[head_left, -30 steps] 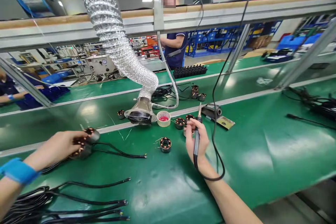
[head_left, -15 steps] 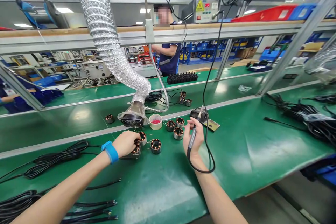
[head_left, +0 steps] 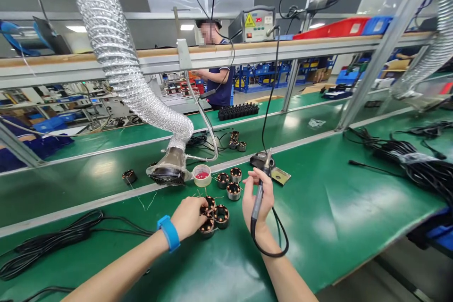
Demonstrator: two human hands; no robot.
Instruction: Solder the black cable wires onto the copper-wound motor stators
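Note:
My left hand (head_left: 188, 218), with a blue wristband (head_left: 169, 233), closes its fingers on a motor stator (head_left: 210, 203) with copper windings. Two more stators, a right-hand one (head_left: 221, 217) and a nearer one (head_left: 207, 232), sit against it; the fingers partly cover the group. In my right hand (head_left: 266, 198) is a soldering iron (head_left: 259, 194), gripped like a pen with its tip pointing up and its cable looping below the wrist. Three other stators (head_left: 233, 191) stand together between the hands, further back. Behind them is a round tub (head_left: 202, 176) with something red inside.
A fume extraction hood (head_left: 170, 166) on a silver flexible duct (head_left: 109, 42) hangs at left. The iron's stand (head_left: 261, 159) lies beyond my right hand. Black cables (head_left: 53, 240) lie left, more cable bundles (head_left: 406, 160) right. A person (head_left: 219, 75) stands behind the bench.
My left hand has moved right with the stators, which now touch the one that stood apart. My right hand still holds the soldering iron. The camera view has shifted.

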